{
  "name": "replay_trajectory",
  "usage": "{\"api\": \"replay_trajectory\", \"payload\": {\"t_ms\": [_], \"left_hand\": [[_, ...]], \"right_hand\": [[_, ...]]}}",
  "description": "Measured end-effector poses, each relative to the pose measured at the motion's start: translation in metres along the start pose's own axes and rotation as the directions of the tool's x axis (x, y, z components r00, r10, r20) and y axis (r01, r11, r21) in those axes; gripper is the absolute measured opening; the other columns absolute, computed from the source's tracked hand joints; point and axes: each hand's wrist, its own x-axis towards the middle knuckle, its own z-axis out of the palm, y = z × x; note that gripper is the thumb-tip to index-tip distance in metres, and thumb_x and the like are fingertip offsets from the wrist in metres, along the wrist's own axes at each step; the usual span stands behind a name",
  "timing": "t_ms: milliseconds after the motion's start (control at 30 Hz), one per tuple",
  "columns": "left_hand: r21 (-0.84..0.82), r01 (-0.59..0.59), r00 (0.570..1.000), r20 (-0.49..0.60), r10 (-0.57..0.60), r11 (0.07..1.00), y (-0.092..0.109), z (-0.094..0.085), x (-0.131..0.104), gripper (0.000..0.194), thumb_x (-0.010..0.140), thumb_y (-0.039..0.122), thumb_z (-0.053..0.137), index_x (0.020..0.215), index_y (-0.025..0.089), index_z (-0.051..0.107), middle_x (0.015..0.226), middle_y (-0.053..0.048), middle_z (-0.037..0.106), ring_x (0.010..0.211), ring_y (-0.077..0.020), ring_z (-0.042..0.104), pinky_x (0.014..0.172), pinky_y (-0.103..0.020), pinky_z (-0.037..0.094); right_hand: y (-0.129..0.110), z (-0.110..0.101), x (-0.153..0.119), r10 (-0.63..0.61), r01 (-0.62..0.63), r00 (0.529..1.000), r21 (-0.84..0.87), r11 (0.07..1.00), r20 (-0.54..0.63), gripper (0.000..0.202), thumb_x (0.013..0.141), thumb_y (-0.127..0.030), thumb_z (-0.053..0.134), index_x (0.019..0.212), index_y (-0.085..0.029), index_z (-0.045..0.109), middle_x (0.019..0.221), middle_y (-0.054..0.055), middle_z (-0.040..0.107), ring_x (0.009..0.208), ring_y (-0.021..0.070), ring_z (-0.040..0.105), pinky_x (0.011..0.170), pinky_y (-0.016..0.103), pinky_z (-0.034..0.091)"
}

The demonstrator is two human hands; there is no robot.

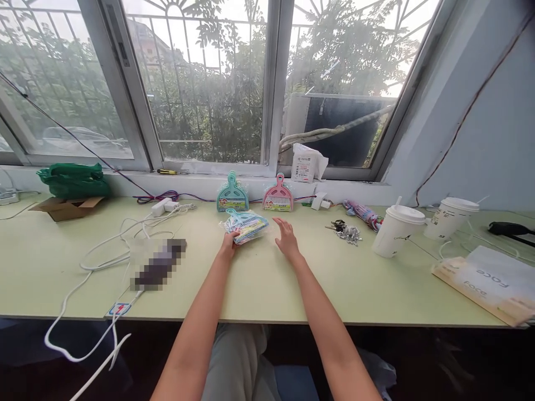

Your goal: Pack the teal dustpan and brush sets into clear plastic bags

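In my left hand point(229, 245) is a blue mini dustpan and brush set point(249, 227) in a clear plastic wrapper, gripped at its near left edge and tilted over the table. My right hand point(286, 238) is just right of it, fingers apart and holding nothing. Behind them, a teal dustpan set point(232, 194) and a pink dustpan set point(279, 195) stand upright against the wall, handles up, in clear wrappers with printed labels. Whether more than one set stands in each place, I cannot tell.
White cables point(100, 262) and a blurred-out dark object point(161, 264) lie left, beyond them a cardboard box point(69, 207) with a green bag point(74, 181). To the right are small metal pieces point(349, 234), a lidded paper cup point(397, 231), another cup point(449, 218) and a tissue pack point(485, 284).
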Motion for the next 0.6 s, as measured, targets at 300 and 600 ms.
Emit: {"api": "replay_trajectory", "payload": {"t_ms": [300, 600], "left_hand": [[0.159, 0.153, 0.954, 0.232, -0.188, 0.975, 0.005, -0.004, -0.014, 0.033, 0.073, 0.01, 0.066, 0.106, 0.009, 0.062, 0.095, -0.013, 0.07, 0.074, -0.0208, 0.069, 0.065, -0.028, 0.06], [0.258, 0.179, 0.891, 0.368, -0.267, 0.949, 0.014, -0.01, -0.021, 0.041, 0.081, 0.039, 0.066, 0.113, 0.014, 0.062, 0.099, -0.016, 0.071, 0.091, -0.0271, 0.07, 0.073, -0.033, 0.06]], "right_hand": [[0.018, 0.007, 0.005, -0.071, 0.069, 0.994, 0.027, 0.997, 0.08, 0.034, 0.089, -0.027, 0.053, 0.12, -0.035, 0.065, 0.129, -0.001, 0.063, 0.124, 0.0226, 0.053, 0.105, 0.042, 0.041], [0.023, 0.014, 0.007, -0.057, 0.056, 0.998, 0.063, 0.996, 0.012, 0.027, 0.089, -0.038, 0.052, 0.085, -0.029, 0.076, 0.094, 0.004, 0.074, 0.093, 0.0231, 0.065, 0.088, 0.036, 0.047]]}}
